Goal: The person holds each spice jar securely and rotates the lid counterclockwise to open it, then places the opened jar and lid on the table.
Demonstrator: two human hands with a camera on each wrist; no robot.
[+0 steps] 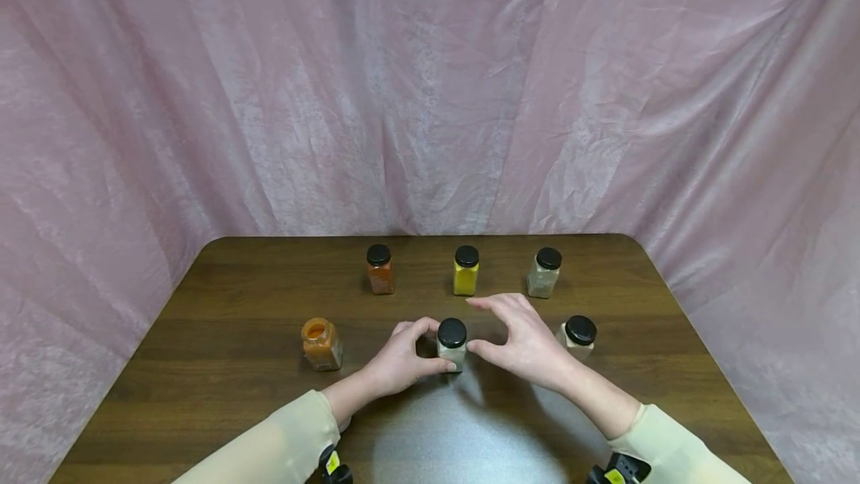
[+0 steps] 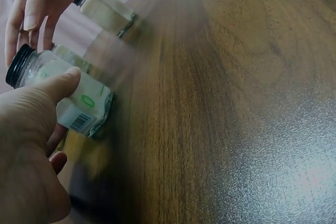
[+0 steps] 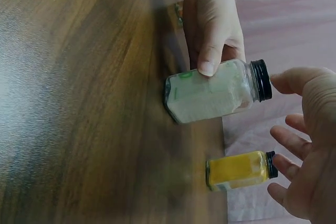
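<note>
My left hand (image 1: 403, 359) grips a glass spice jar (image 1: 452, 353) of pale powder by its sides, thumb in front. The jar stands upright with its black screw lid (image 3: 261, 80) on; a green mark and a barcode show on its label in the left wrist view. Beside it, my right hand (image 1: 522, 338) has its fingers spread in a loose arc, holding nothing. Its thumb tip is close to the lid in the right wrist view; whether they touch I cannot tell. To the left stands a lidless jar (image 1: 322, 349) of orange powder.
Along the back of the wooden table (image 1: 222, 305) stand lidded jars: a red-orange one (image 1: 381, 277), a yellow one (image 1: 466, 278) and a pale greenish one (image 1: 541, 281). Another pale lidded jar (image 1: 576, 348) is right of my right hand, partly behind it. A pink curtain (image 1: 430, 95) hangs behind.
</note>
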